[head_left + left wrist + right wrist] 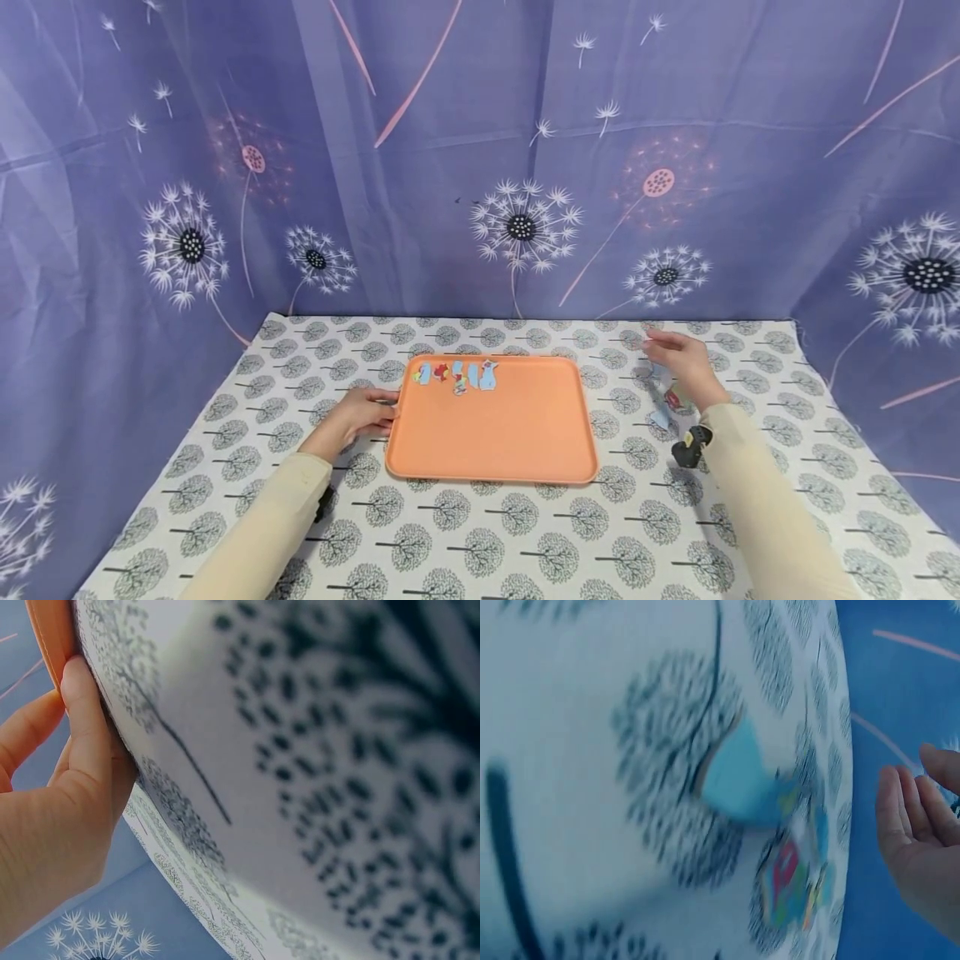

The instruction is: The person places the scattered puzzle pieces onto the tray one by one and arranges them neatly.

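Observation:
An orange rectangular tray (495,442) lies on the cloth. My left hand (360,415) grips its left edge, thumb and fingertips meeting at the orange rim (56,645) in the left wrist view. Along the tray's upper left sit several small flat puzzle-like pieces (487,377), light blue with bits of red and yellow. My right hand (681,360) hovers to the right of the tray with nothing in it, fingers loosely bent. Close below it lie loose flat pieces; a light-blue one (739,780) and a red, green and blue one (784,881) show blurred in the right wrist view.
A white tablecloth (480,542) printed with dark trees covers the table. Behind and at both sides hangs a purple-blue curtain (420,208) with dandelion prints, meeting the table's far edge. A black band (692,446) is worn on the right wrist.

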Motion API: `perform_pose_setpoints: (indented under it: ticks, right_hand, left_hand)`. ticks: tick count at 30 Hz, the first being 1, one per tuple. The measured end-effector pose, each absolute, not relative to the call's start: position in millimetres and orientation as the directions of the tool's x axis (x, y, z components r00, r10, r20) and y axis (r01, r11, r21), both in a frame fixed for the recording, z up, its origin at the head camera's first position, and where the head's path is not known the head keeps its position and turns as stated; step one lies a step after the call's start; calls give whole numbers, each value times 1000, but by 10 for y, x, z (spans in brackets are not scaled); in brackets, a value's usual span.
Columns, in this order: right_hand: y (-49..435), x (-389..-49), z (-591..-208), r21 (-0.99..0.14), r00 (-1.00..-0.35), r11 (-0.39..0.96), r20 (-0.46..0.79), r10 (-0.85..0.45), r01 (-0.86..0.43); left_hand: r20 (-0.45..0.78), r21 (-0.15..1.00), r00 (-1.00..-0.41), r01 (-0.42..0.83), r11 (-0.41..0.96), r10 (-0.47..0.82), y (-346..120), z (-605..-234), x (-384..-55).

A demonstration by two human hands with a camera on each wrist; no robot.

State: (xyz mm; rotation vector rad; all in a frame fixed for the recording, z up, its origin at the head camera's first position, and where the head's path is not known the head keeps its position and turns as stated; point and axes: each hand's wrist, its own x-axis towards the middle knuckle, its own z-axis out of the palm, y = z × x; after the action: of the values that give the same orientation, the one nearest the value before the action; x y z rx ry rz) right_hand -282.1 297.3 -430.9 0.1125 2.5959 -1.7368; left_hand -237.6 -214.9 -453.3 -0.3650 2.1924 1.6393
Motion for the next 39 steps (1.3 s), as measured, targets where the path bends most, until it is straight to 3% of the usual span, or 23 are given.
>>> perform_pose_setpoints:
  ticks: [12, 23, 39]
  right_hand:
    - [3270, -2754, -4488, -882, -988, 451, -93, 124, 139]
    - [3257, -2797, -4575, -803, -979, 562, -135, 152, 198]
    - [3206, -2850, -4510, -738, -964, 621, -225, 141, 263]
  left_hand:
    - [-441, 862, -897, -420, 284, 10, -2145, -4541, -2377]
    - [-458, 849, -889, -435, 300, 6, -2135, -4488, -2356]
    - [-462, 846, -887, -438, 304, 9, -2133, -4481, -2374]
